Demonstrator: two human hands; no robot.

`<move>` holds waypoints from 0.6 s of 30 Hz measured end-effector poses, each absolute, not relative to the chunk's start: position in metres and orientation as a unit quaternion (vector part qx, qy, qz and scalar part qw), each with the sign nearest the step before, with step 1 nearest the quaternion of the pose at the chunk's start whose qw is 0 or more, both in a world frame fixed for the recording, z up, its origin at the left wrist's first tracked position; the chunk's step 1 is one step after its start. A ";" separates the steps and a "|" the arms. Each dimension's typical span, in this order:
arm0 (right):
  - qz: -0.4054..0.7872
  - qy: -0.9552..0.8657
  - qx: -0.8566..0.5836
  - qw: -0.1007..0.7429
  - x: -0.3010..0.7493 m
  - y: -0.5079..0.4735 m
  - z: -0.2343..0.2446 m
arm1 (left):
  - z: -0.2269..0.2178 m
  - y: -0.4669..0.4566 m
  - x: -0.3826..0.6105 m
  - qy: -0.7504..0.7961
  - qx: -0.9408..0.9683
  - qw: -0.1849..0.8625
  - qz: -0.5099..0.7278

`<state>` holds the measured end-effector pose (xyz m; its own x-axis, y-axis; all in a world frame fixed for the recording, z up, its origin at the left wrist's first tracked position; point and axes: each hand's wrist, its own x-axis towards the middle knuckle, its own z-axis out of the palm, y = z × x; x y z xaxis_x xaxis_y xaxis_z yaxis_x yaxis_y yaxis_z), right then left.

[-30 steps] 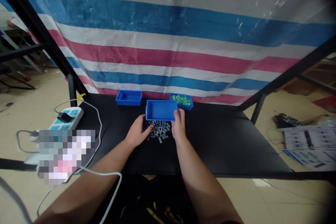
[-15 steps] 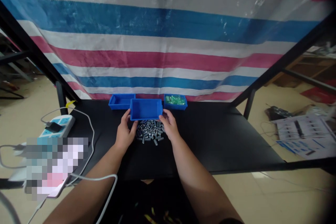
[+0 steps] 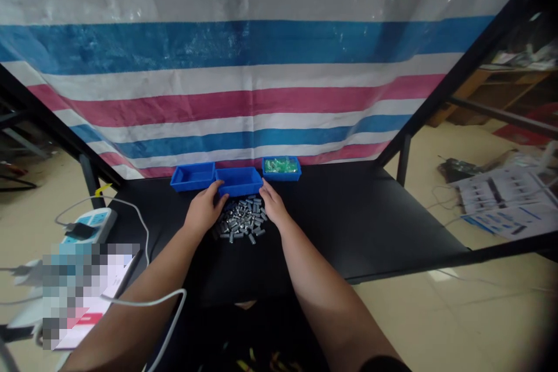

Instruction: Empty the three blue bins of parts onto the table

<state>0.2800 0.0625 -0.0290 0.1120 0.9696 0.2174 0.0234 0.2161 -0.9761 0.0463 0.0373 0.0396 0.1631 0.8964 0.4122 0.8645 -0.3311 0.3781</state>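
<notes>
1. The middle blue tray (image 3: 239, 189) is the landmark. It stands upright on the black bench (image 3: 349, 226) with its long axis running left to right, across the person's line of sight, and its inside looks bare.
2. The left hand (image 3: 203, 212) lies palm down at the tray's near left corner. Its fingers are loosely spread and gently curved, with the tips against the front wall, and it pinches nothing.
3. The right hand (image 3: 272, 206) lies at the tray's near right corner. Its fingers are stretched forward and slightly apart, with the tips touching the corner or just short of it; I cannot tell which. It holds nothing.
4. Both hands are about equally near the tray, one at each end of its long side, so the tray lies straight ahead of them and between their fingertips.
5. The pile of small metal cylinders (image 3: 242, 222) lies loose on the bench just in front of the tray, on the person's side. It sits between the two hands and touches or nearly touches both.
6. An empty blue tray (image 3: 193, 176) sits against the landmark's left end, set slightly farther back.
7. A blue tray of green parts (image 3: 281, 165) sits just beyond its right end, also farther back.
8. A striped tarp (image 3: 261, 70) hangs behind the tray, and a power strip (image 3: 89, 224) lies well off to its left.
</notes>
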 end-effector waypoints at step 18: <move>0.260 -0.646 -0.539 0.473 0.282 0.050 -0.015 | 0.078 0.105 0.053 0.588 0.801 -0.102 0.038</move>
<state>0.2816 0.0504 -0.0145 0.0294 0.9433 0.3306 0.4503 0.2828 -0.8469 0.0529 0.1047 0.0778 0.3054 0.9349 0.1810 0.9504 -0.2875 -0.1187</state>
